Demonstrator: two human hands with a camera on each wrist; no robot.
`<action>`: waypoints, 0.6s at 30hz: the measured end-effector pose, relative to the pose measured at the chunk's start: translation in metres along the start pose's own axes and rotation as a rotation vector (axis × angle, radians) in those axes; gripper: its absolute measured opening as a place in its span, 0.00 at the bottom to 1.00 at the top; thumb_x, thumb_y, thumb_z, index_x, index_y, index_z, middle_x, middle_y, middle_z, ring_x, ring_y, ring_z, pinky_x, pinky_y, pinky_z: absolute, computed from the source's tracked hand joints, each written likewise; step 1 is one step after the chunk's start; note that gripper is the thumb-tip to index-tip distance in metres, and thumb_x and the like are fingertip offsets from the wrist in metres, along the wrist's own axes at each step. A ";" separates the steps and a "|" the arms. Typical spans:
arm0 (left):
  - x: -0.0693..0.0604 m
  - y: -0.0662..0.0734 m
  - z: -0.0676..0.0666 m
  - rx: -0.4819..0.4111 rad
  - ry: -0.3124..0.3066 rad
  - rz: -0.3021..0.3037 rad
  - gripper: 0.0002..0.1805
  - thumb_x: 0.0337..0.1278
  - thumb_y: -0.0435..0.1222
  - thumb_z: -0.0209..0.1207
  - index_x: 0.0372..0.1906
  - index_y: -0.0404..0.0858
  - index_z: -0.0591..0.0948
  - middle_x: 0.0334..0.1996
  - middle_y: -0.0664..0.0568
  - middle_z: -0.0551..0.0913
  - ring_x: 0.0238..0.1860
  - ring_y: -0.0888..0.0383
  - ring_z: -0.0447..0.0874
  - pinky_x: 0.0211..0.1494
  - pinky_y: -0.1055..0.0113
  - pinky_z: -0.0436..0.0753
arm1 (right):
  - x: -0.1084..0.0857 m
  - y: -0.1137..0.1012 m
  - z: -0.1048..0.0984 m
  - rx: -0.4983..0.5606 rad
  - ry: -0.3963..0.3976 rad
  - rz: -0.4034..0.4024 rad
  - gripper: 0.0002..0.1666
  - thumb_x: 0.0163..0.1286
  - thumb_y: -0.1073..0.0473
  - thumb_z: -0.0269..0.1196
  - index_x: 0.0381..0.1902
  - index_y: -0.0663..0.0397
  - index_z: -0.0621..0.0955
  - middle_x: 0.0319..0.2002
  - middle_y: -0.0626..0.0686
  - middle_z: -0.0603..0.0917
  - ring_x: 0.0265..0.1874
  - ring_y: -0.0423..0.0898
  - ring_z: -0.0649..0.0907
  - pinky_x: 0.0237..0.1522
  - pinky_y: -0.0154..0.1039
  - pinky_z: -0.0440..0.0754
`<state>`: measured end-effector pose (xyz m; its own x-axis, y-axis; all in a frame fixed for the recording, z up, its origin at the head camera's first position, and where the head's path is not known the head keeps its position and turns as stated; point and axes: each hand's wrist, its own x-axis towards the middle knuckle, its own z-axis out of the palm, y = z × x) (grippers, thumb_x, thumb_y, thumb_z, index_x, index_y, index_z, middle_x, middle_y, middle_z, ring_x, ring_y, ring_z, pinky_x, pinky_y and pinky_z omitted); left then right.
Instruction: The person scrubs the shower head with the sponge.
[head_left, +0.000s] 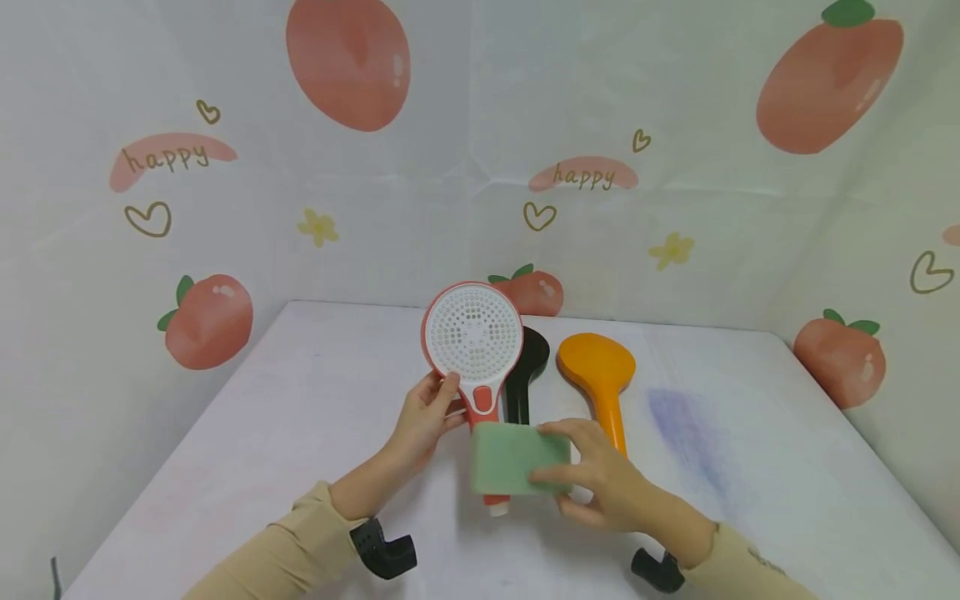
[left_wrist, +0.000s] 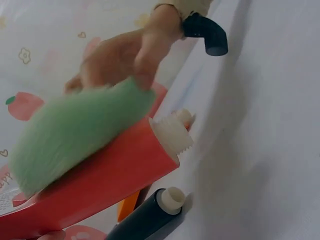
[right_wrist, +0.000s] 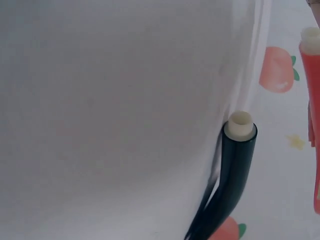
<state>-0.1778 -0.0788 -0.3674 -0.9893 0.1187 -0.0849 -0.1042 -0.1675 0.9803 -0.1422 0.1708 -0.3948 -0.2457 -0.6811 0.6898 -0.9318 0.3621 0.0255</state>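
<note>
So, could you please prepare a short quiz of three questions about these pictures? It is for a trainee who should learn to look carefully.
1. Which of the two hands holds the green block?
2. True or false: in the head view, the orange shower head lies to the right of the black shower head.
3. Fill in the missing word: in the head view, the green block partly hides the ____ of the red-and-white shower head.

Key:
1. The right hand.
2. True.
3. Handle.
</note>
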 end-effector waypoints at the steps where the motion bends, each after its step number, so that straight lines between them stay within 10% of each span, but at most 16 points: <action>1: 0.000 -0.001 0.001 -0.004 -0.005 0.002 0.21 0.69 0.40 0.47 0.62 0.34 0.67 0.47 0.48 0.78 0.40 0.60 0.82 0.46 0.68 0.84 | 0.002 0.001 0.001 -0.023 0.013 0.015 0.17 0.66 0.51 0.45 0.42 0.36 0.81 0.52 0.62 0.75 0.51 0.53 0.71 0.49 0.47 0.70; 18: 0.003 -0.004 0.004 -0.020 0.010 0.030 0.23 0.68 0.41 0.48 0.60 0.32 0.63 0.46 0.45 0.76 0.42 0.59 0.82 0.51 0.61 0.83 | 0.003 -0.004 -0.003 0.066 -0.090 -0.056 0.22 0.46 0.59 0.60 0.40 0.32 0.81 0.54 0.57 0.74 0.51 0.50 0.71 0.52 0.45 0.69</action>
<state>-0.1798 -0.0742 -0.3712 -0.9930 0.1037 -0.0572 -0.0763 -0.1908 0.9787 -0.1382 0.1696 -0.3907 -0.2132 -0.7543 0.6210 -0.9595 0.2813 0.0124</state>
